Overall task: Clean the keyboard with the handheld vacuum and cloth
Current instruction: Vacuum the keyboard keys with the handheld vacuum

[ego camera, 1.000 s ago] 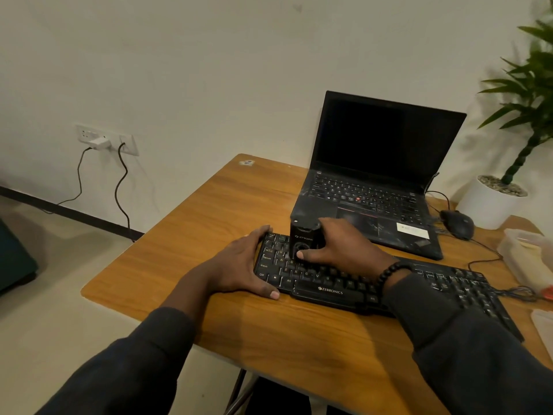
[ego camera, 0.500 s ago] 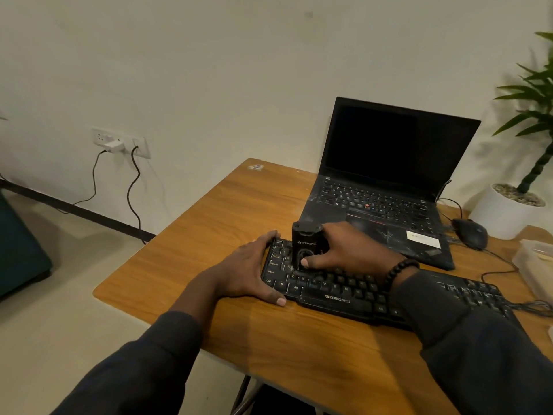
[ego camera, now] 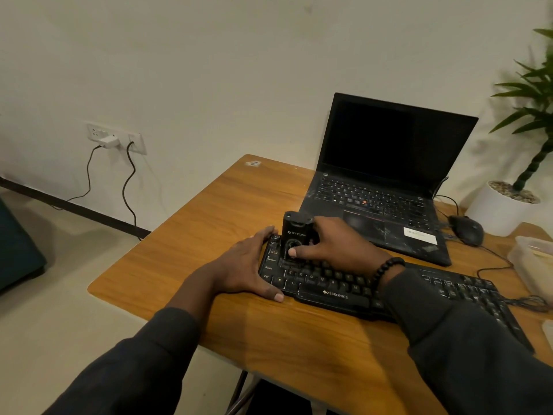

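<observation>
The keyboard (ego camera: 374,290), a black one, lies along the near right part of the wooden table (ego camera: 209,223), and I have both hands on its left end. My right hand (ego camera: 335,247) is wrapped around the small black handheld vacuum (ego camera: 294,235), thumb across its front, holding it upright with its lower end down on the keys. My left hand (ego camera: 242,265) is spread flat against the keyboard's left edge, fingers along the far corner and thumb at the near one. A bead bracelet (ego camera: 386,269) sits on my right wrist. Just behind the keyboard an open laptop (ego camera: 389,163) stands with a dark screen. A mouse (ego camera: 466,229) lies to its right, near a white plant pot (ego camera: 496,211).
</observation>
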